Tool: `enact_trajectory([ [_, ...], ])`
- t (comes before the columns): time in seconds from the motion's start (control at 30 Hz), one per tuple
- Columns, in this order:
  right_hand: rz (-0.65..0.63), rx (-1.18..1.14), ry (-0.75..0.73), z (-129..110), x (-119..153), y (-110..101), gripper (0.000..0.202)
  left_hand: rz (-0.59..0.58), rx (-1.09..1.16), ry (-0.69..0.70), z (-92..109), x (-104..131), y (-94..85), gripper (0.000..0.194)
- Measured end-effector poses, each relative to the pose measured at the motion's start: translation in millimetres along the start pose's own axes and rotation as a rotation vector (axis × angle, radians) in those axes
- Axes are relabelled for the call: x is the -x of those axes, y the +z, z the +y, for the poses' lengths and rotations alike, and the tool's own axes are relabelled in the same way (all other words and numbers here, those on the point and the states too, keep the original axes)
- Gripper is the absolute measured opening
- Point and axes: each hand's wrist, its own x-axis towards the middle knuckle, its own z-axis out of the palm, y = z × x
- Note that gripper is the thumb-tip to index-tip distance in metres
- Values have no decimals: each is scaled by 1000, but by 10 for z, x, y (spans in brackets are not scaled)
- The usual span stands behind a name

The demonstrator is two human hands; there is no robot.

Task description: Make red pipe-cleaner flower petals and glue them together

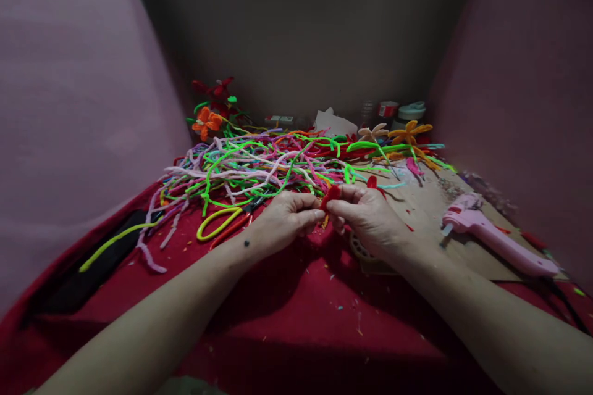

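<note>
A bent piece of red pipe cleaner (330,195) is held up between both hands, over the front of the table. My left hand (291,216) pinches its left side with thumb and forefinger. My right hand (365,216) grips the other side, fingers closed round it. Another red looped piece (373,183) shows just behind my right hand. Beneath that hand lies a pale round item with holes (361,248), mostly hidden. Scissors (222,225) with a yellow and a red handle lie left of my left hand.
A heap of coloured pipe cleaners (259,163) covers the table's back. Pipe-cleaner flowers (207,123) stand back left. At right a pink glue gun (495,234) rests on cardboard (417,210), its cord trailing off. A black flat object (102,259) lies at left on the red cloth (278,321).
</note>
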Motion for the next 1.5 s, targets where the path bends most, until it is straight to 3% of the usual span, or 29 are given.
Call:
enact_trajectory([
  [0.23,-27,-29,3,75,10,28,4,3,-54,22,12,7,31,22],
  [0.43,96,206,-70,115,25,19,5,279,-580,256,-80,-18,129,14],
  [0.57,120,377,-92,72,47,35,6,365,-789,334,-140,-19,176,15],
  [0.63,116,387,-113,52,52,52,7,366,-667,247,-136,-28,189,15],
  [0.77,62,267,-77,52,37,66,5,262,-294,61,-100,-50,194,17],
  [0.87,87,276,-60,73,16,45,6,301,-420,99,-97,-45,193,18],
  [1.0,140,404,-116,73,12,16,26,359,-620,168,-102,-33,197,18],
  [1.23,193,517,-177,61,59,42,25,228,33,-74,9,-66,163,17],
  [1.5,189,178,-22,42,19,10,26,201,90,-17,34,-47,157,17],
])
